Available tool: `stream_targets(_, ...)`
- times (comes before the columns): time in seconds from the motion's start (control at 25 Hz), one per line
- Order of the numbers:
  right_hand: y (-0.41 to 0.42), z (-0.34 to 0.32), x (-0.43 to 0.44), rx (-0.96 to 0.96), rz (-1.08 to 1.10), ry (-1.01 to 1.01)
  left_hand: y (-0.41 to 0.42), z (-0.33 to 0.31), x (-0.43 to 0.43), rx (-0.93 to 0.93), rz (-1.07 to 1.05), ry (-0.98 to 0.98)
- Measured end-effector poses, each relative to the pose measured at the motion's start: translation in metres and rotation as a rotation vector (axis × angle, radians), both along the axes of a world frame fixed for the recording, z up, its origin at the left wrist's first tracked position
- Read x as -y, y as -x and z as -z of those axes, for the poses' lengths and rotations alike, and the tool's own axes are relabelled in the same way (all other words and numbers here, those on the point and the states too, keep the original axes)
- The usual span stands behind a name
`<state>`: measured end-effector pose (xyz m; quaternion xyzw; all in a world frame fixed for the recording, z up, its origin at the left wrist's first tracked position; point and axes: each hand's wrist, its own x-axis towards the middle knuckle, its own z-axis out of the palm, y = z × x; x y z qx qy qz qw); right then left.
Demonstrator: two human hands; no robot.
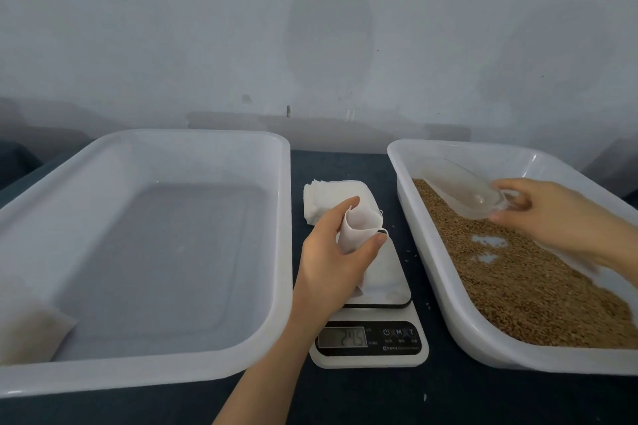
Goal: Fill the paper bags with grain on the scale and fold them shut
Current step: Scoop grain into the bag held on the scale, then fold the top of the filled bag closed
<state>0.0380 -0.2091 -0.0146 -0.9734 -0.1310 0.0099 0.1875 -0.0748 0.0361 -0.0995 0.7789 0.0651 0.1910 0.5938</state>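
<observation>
The paper bag stands roughly upright over the scale, mouth up, pinched open by the left hand. The scale's buttons read M and T, and the display digits are blurred. The right hand grips a clear scoop above the grain.

Soft, cool, even light; faint shadows are cast. Edges are bowed; the right hand is blurred.

I see a glossy white plastic left tray and right tray, a clear smooth plastic scoop, a thin matt paper bag, a scale in smooth plastic, a dark matt tablecloth
</observation>
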Motion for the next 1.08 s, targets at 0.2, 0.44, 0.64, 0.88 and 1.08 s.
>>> stream_targets(0.2, -0.025, 0.041, 0.01, -0.096, 0.103, 0.223, 0.0, 0.0, -0.001, -0.005, -0.001, 0.005)
stream_targets(0.44, -0.039, 0.059, 0.013, -0.109, 0.148, 0.368, 0.0, -0.002, -0.003, 0.004, -0.014, -0.005)
stream_targets(0.64, -0.025, 0.047, 0.004, -0.074, 0.148, 0.439, 0.001, -0.002, -0.004, 0.015, -0.013, -0.006)
stream_targets(0.88, 0.06, -0.019, -0.074, 0.138, -0.407, -0.186, 0.002, -0.002, -0.004, 0.025, -0.001, -0.022)
stream_targets(1.08, 0.073, -0.006, -0.118, 0.037, -0.537, -0.012, 0.002, -0.003, -0.008, -0.01, 0.068, -0.029)
